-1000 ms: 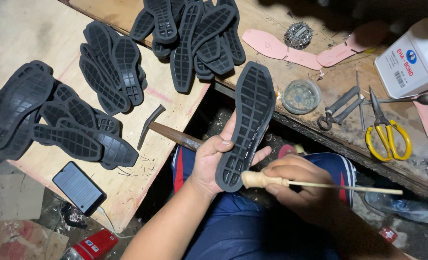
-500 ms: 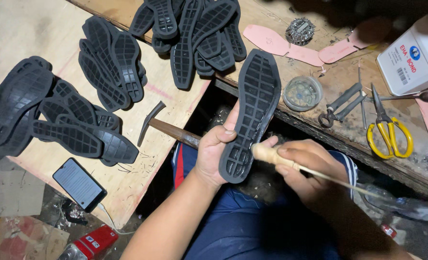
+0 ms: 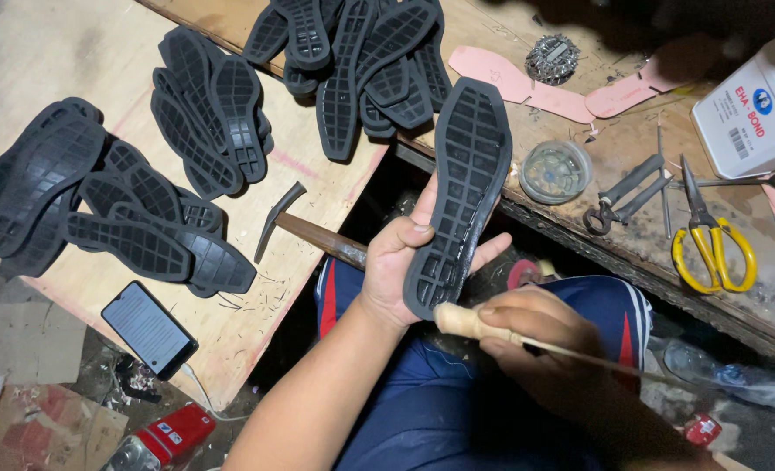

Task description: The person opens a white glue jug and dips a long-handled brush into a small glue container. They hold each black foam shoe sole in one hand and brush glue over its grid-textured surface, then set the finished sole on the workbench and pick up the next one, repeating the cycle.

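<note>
Left hand (image 3: pixel 396 266) grip stays closed around the black sole (image 3: pixel 457 196), tread up; right hand (image 3: pixel 536 336), fist closed on the wooden-handled tool (image 3: pixel 466 321), has moved in to the sole's heel edge.

Far off to my right, on the dark workbench, stands a white rectangular can (image 3: pixel 754 109) with a label in red and blue print and a small barcode patch. Near me on the left, a smartphone (image 3: pixel 149 329) lies flat on the pale wooden board, its screen lit a dim grey, with a cable at its near end. Nearer still, on the floor below it, lies a red packet (image 3: pixel 174 433) with white markings, beside flattened brown cardboard (image 3: pixel 51 427).
</note>
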A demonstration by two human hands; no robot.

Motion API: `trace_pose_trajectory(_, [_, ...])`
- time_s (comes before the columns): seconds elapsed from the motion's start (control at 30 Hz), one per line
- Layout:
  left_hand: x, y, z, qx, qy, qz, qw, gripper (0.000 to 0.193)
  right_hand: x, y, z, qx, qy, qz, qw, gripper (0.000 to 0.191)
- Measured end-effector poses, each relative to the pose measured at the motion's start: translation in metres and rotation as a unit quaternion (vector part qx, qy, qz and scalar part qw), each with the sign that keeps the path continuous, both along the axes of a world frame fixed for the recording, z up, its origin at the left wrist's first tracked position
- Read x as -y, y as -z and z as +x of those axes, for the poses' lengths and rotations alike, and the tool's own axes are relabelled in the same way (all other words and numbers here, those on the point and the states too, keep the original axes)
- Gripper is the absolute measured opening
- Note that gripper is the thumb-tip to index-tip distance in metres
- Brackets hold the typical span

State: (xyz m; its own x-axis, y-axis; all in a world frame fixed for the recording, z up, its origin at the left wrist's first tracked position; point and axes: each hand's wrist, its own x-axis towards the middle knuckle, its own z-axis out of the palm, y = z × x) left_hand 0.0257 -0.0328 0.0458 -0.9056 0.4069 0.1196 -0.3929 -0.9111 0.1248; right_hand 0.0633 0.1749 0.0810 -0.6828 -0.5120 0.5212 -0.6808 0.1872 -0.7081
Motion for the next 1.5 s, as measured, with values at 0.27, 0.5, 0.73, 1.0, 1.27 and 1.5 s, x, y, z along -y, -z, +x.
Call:
trace_pose_trajectory(0.27, [-0.007, -0.006, -0.003, 0.023, -0.002, 0.001, 1.0, 0.089, 0.001, 0.003, 0.006, -0.001, -0.019, 0.027, 0.999, 0.035])
trace_pose_trajectory(0.5, [-0.005, -0.004, -0.003, 0.018, 0.003, 0.015, 1.0, 0.088, -0.004, 0.002, 0.004, -0.014, -0.006, 0.02, 1.0, 0.035])
trace_pose_trajectory(0.73, [-0.024, 0.001, 0.002, 0.017, 0.035, -0.01, 0.999, 0.088, 0.002, 0.002, -0.005, -0.097, -0.038, 0.059, 0.993, 0.033])
trace_pose_trajectory(1.0, [-0.01, 0.003, 0.0, 0.022, 0.019, -0.02, 0.999, 0.089, 0.002, -0.007, 0.001, 0.031, -0.034, 0.014, 0.999, 0.03])
trace_pose_trajectory(1.27, [-0.016, 0.0, 0.003, 0.0, 0.031, 0.012, 0.999, 0.081, 0.011, -0.005, -0.007, -0.098, -0.012, 0.028, 0.995, 0.033])
trace_pose_trajectory(1.5, [-0.003, 0.015, 0.002, 0.006, -0.018, -0.046, 0.999, 0.075, -0.011, 0.005, -0.004, -0.038, 0.057, 0.014, 0.998, 0.027])
